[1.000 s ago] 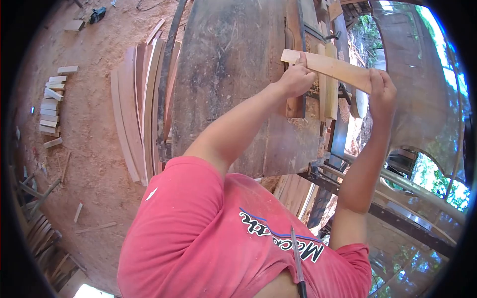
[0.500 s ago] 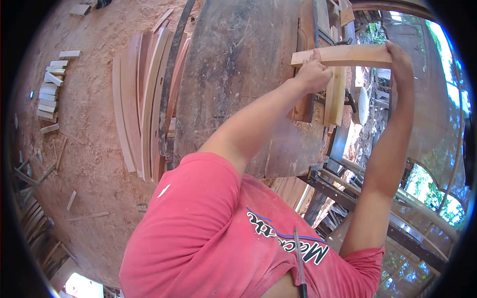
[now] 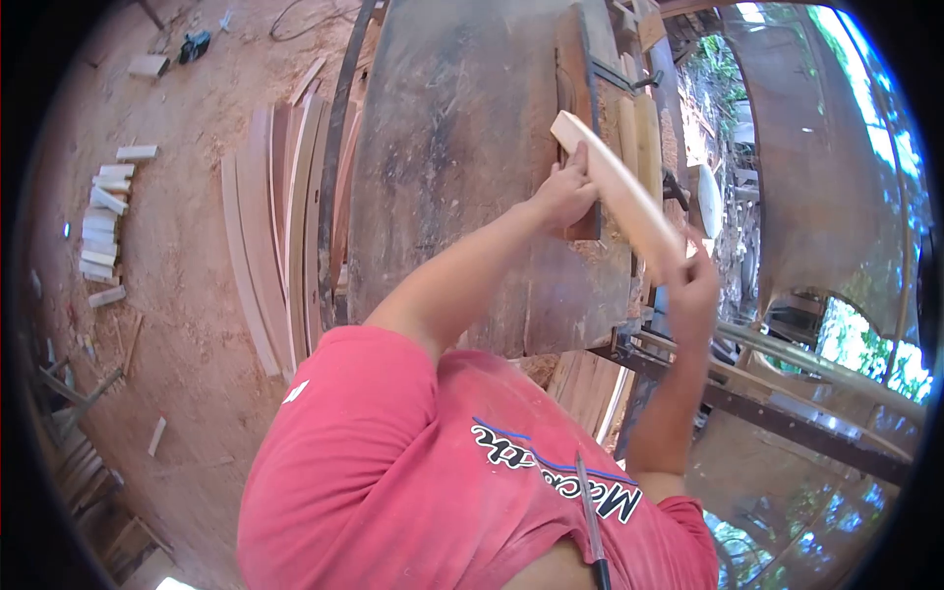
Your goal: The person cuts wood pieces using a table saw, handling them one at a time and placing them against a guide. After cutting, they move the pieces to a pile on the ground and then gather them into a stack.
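A short, pale, squared piece of wood [image 3: 621, 192] slants over the right edge of the workbench [image 3: 452, 177]. My left hand [image 3: 567, 194] grips its upper end from the left side, index finger stretched along the face. Around the lower end my right hand [image 3: 693, 285] is closed, slightly blurred by motion. Below the piece, a dark wooden board [image 3: 578, 88] runs along the bench edge, with clamp-like metal parts [image 3: 639, 81] beside it.
Long curved boards [image 3: 285, 216] lean along the bench's left side. Several short wood blocks [image 3: 98, 231] lie in a row on the sawdust-covered floor. A metal rail [image 3: 767, 408] crosses at the right. A pen-like tool [image 3: 591, 511] hangs at the shirt front.
The wood piece has swung from nearly level to a steep slant. My right hand has come down and inward with its end; my left hand has shifted slightly left and down.
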### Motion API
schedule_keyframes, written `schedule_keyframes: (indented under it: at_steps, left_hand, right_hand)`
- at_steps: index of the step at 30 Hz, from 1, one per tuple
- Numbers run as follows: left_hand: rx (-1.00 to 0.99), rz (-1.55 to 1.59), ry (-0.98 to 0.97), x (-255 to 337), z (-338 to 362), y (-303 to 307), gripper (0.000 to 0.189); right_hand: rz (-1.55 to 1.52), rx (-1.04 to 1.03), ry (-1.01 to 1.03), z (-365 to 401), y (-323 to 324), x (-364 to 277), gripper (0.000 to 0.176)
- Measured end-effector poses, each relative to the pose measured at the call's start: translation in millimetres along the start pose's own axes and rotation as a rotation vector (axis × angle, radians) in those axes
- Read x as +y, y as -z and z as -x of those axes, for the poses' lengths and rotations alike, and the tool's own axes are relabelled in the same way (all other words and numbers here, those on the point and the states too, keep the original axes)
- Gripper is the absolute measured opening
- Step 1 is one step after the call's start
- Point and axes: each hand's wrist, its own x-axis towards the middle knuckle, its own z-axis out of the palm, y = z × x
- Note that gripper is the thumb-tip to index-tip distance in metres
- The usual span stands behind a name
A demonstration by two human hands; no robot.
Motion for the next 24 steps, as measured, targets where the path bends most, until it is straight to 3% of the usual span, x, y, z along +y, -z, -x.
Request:
schedule_keyframes:
  at_steps: [3, 7, 9, 14, 16, 17, 18, 20, 21, 23, 24]
  left_hand:
    - [-0.094, -0.037, 0.01, -14, 30, 2, 0.05]
    - [-0.241, -0.136, 0.02, -31, 48, 9, 0.05]
    - [-0.233, -0.156, 0.05, -20, 52, 6, 0.05]
    - [-0.252, -0.252, 0.048, -16, 66, 4, 0.045]
    - [-0.243, -0.488, -0.091, -17, 86, -2, 0.036]
    - [-0.105, -0.604, -0.183, -16, 102, -8, 0.027]
    - [-0.105, -0.608, -0.184, 2, 113, -8, 0.027]
    - [-0.242, -0.728, -0.576, 52, 130, 0, 0.02]
    - [-0.251, -0.732, -0.571, 57, 136, -6, 0.02]
    - [-0.553, -0.653, -0.737, 68, 138, -27, 0.015]
    - [-0.556, -0.656, -0.746, 72, 135, -38, 0.015]
  right_hand:
    - [-0.095, 0.039, 0.066, 62, -56, 42, 0.06]
    - [-0.069, -0.05, -0.064, 106, -117, 71, 0.057]
    - [-0.11, -0.097, -0.149, 114, -128, 74, 0.055]
    - [-0.122, 0.031, -0.025, 130, -132, 89, 0.05]
    - [-0.133, 0.016, -0.059, 148, -130, 96, 0.048]
    - [-0.137, -0.009, -0.093, 159, -129, 100, 0.046]
    - [-0.142, -0.007, -0.092, 166, -118, 97, 0.046]
    - [-0.354, -0.173, -0.304, 181, -86, 92, 0.044]
    - [-0.433, -0.156, -0.287, 192, -78, 109, 0.043]
    - [-0.617, -0.091, -0.256, 205, -51, 146, 0.042]
    - [-0.723, -0.046, -0.24, 208, -36, 155, 0.042]
